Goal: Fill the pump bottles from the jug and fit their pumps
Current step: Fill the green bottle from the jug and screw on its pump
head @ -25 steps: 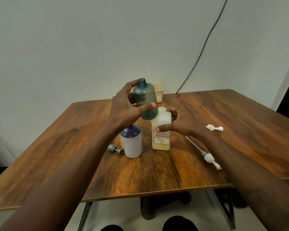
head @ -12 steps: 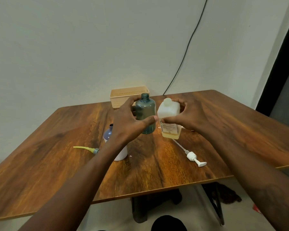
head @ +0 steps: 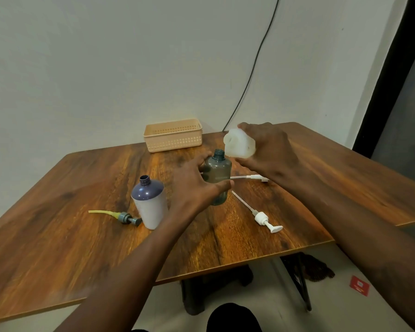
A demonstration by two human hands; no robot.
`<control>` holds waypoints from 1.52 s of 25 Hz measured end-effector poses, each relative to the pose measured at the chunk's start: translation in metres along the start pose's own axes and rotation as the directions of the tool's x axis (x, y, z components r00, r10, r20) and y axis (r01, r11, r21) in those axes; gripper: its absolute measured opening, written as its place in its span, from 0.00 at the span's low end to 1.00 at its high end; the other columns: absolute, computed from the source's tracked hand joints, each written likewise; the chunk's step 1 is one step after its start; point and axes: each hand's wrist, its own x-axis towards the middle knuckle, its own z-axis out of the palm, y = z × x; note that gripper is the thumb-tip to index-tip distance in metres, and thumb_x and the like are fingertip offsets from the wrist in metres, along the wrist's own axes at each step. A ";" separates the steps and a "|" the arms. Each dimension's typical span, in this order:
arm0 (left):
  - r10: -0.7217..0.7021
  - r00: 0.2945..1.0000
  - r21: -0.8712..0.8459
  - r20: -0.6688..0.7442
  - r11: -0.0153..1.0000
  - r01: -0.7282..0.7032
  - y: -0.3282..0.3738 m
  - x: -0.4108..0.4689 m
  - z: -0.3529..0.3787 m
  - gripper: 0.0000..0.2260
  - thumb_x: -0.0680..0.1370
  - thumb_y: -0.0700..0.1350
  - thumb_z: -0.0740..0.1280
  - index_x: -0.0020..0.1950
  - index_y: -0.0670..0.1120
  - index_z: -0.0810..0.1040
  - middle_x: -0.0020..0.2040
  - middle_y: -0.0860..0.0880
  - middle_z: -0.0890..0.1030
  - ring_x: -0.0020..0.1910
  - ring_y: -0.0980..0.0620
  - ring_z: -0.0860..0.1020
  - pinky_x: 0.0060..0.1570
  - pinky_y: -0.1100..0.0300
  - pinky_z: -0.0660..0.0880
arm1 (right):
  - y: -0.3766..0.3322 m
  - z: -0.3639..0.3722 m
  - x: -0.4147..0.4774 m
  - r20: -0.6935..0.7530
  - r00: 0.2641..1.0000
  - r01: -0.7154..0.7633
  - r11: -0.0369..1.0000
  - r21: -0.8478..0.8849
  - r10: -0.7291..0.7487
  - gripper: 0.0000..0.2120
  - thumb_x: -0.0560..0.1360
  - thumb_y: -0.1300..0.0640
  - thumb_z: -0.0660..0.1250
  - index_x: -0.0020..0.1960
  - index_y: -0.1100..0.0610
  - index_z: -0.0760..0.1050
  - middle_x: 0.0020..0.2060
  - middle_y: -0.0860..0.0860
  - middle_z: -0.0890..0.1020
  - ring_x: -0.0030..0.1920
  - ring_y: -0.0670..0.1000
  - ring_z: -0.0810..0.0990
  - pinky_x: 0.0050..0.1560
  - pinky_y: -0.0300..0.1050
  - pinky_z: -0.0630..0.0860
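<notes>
Wooden tabletop [head: 82, 236]: your left hand [head: 197, 188] grips the upright translucent grey-green plastic bottle [head: 218, 178]; your right hand [head: 268, 149] clasps the tipped white plastic jug [head: 238, 143] just above its neck.

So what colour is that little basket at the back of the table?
The basket is pale peach with perforated sides, as the head view shows.

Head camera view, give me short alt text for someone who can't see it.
A right hand tips a white jug over the open neck of a teal bottle, steadied by the left hand on a wooden table. A purple-topped bottle and loose pumps lie nearby.
</notes>
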 end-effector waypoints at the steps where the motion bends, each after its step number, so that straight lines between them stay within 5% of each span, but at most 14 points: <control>1: -0.002 1.000 -0.001 -0.008 1.000 0.002 0.000 0.000 0.002 0.41 0.64 0.60 0.82 0.74 0.52 0.75 0.63 0.50 0.83 0.52 0.59 0.79 0.48 0.68 0.78 | 0.000 0.003 -0.001 -0.002 1.000 0.013 0.999 -0.045 -0.013 0.32 0.67 0.49 0.81 0.66 0.62 0.77 0.55 0.61 0.85 0.52 0.63 0.84 0.51 0.59 0.82; 7: -0.013 0.999 -0.010 -0.044 1.000 0.013 0.003 0.000 0.005 0.40 0.64 0.62 0.81 0.74 0.52 0.75 0.61 0.51 0.84 0.50 0.59 0.79 0.49 0.62 0.82 | -0.002 0.009 0.001 0.013 0.999 0.040 0.986 -0.160 -0.039 0.36 0.65 0.54 0.83 0.69 0.61 0.75 0.61 0.60 0.83 0.58 0.63 0.81 0.57 0.63 0.79; 13: -0.008 0.999 -0.028 -0.043 1.000 0.007 0.001 -0.002 0.003 0.41 0.65 0.60 0.82 0.75 0.50 0.75 0.63 0.49 0.84 0.51 0.59 0.79 0.46 0.72 0.76 | -0.008 0.007 0.000 -0.005 0.998 0.054 0.979 -0.196 -0.056 0.38 0.63 0.59 0.84 0.69 0.61 0.75 0.61 0.61 0.82 0.58 0.64 0.80 0.58 0.65 0.79; 17: -0.008 0.999 -0.037 -0.033 0.999 0.007 -0.001 -0.004 0.002 0.42 0.65 0.60 0.82 0.75 0.49 0.74 0.63 0.47 0.84 0.52 0.57 0.80 0.50 0.63 0.81 | -0.010 0.007 -0.001 -0.010 0.997 0.072 0.974 -0.215 -0.076 0.38 0.61 0.60 0.85 0.69 0.62 0.75 0.61 0.61 0.82 0.58 0.65 0.81 0.58 0.65 0.78; 31: -0.007 1.000 0.005 -0.008 1.000 0.007 -0.005 -0.008 0.000 0.42 0.65 0.60 0.82 0.76 0.50 0.74 0.64 0.47 0.83 0.54 0.58 0.78 0.51 0.66 0.77 | -0.015 0.007 -0.002 -0.001 0.992 0.119 0.967 -0.224 -0.122 0.38 0.62 0.64 0.84 0.69 0.61 0.75 0.61 0.61 0.82 0.60 0.64 0.80 0.61 0.64 0.75; 35: -0.025 1.000 0.014 -0.011 1.000 0.025 -0.007 -0.011 -0.002 0.42 0.65 0.61 0.82 0.76 0.50 0.74 0.64 0.48 0.83 0.54 0.57 0.77 0.56 0.55 0.81 | -0.016 0.007 0.000 -0.001 0.993 0.117 0.967 -0.224 -0.121 0.38 0.62 0.63 0.84 0.69 0.61 0.75 0.61 0.61 0.82 0.60 0.64 0.80 0.61 0.63 0.75; 38: -0.013 1.000 -0.003 -0.008 1.000 0.013 -0.008 -0.013 -0.003 0.41 0.65 0.59 0.82 0.74 0.50 0.75 0.63 0.48 0.83 0.53 0.58 0.77 0.54 0.60 0.79 | -0.016 0.009 0.001 0.000 0.993 0.113 0.967 -0.229 -0.116 0.38 0.61 0.63 0.85 0.69 0.61 0.76 0.61 0.61 0.82 0.59 0.64 0.80 0.61 0.64 0.75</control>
